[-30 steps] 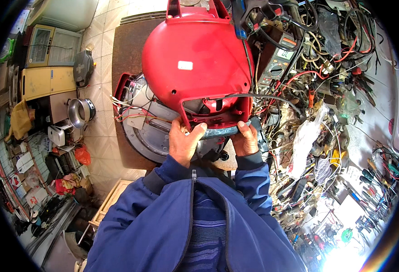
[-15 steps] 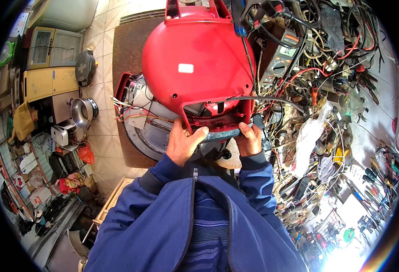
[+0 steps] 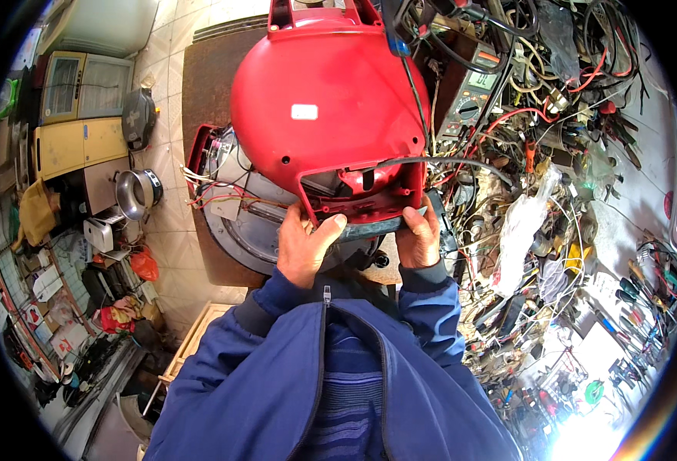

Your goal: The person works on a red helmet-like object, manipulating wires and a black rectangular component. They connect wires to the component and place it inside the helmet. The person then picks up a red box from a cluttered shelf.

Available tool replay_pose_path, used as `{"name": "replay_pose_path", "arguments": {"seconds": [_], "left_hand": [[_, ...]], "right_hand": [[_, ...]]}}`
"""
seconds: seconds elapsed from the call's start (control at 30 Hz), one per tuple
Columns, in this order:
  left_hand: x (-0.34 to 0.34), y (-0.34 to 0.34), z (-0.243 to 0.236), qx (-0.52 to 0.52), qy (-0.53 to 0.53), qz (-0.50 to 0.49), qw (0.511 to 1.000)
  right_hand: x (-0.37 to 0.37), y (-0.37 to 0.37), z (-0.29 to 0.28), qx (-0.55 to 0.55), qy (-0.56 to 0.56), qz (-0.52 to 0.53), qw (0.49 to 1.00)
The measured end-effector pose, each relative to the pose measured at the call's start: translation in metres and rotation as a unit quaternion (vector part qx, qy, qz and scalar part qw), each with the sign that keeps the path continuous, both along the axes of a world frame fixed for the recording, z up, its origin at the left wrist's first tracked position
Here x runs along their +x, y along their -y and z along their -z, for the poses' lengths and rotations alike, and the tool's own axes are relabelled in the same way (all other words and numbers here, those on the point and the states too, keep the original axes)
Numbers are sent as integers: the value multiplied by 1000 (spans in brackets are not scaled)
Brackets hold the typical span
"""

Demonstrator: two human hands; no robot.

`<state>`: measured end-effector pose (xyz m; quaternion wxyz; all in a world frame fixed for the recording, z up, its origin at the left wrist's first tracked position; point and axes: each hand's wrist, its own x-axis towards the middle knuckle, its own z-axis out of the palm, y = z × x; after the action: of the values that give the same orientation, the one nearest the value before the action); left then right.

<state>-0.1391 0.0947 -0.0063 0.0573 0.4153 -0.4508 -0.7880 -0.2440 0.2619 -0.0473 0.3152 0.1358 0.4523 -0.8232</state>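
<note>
Red plastic appliance housing (image 3: 335,84): fingers of the left hand (image 3: 301,247) and right hand (image 3: 418,240) grasped both ends of its dark near panel (image 3: 371,228).

Two hands (image 3: 305,244) (image 3: 418,240) — one red housing (image 3: 346,115), one multimeter (image 3: 471,96)

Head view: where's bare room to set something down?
Best: brown tabletop, the patch left of the red housing, above the wired grey base. Also the tiled floor strip between tabletop and metal pot. Crowded: right of the housing, with multimeter and tangled cables.
</note>
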Motion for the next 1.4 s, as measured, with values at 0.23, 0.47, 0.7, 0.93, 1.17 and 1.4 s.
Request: {"name": "replay_pose_path", "arguments": {"seconds": [0.23,0.47,0.7,0.93,1.17,1.4], "left_hand": [[-6,-1,-9,94,-32,-56,993],[2,11,-5,88,-6,14,996],[8,29,-14,69,18,39,997],[16,26,-7,266,-178,-31,947],[19,34,5,221,-178,25,959],[6,30,-25,205,-153,28,966]], "right_hand": [[9,8,10,-175,52,39,982],[16,1,14,-128,59,23,990],[12,-2,4,-81,37,2,996],[11,-1,-5,-124,-4,16,992],[11,7,-23,-148,0,80,986],[30,24,6,-251,36,147,956]]}}
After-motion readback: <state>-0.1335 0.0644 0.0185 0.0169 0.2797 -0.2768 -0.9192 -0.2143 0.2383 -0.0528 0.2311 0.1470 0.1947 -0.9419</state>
